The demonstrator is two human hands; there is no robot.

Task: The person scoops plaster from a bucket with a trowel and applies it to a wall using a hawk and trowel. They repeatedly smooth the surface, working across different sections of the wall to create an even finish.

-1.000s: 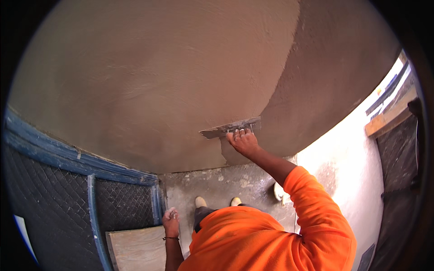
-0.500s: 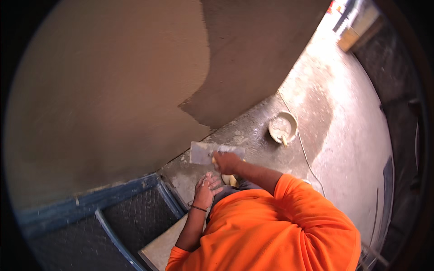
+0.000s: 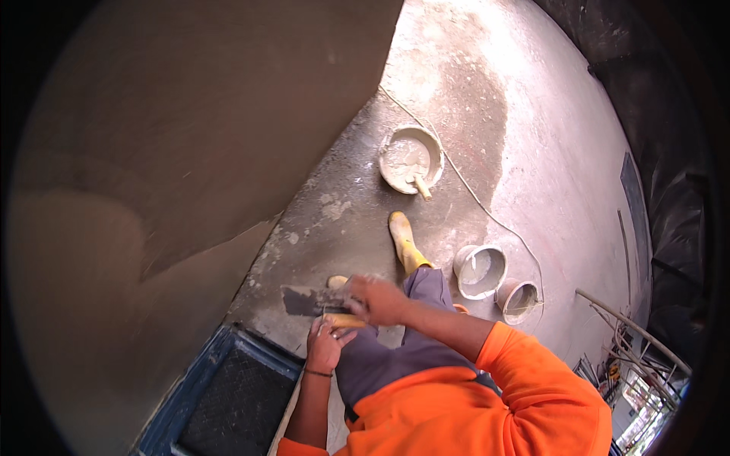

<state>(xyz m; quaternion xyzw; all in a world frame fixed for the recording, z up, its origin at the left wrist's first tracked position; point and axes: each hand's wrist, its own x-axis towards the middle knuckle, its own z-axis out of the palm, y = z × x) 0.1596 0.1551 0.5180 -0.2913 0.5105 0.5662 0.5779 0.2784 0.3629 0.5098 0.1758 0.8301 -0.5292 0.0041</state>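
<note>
Trowel [image 3: 304, 302], just left of the lower centre of the frame: its dark blade [image 3: 296, 299] points left, its yellowish handle [image 3: 347, 321] lying just below the right hand [image 3: 378, 302]. Left hand [image 3: 325, 351] has fingers partly spread at the handle; whether they pinch it cannot be told. The right hand is curled and motion-blurred, its grip likewise unclear. Good practice would probably call for steadying the handle, light pressure, and fingertips away from the blade's edge. No brand, label or writing is legible.
</note>
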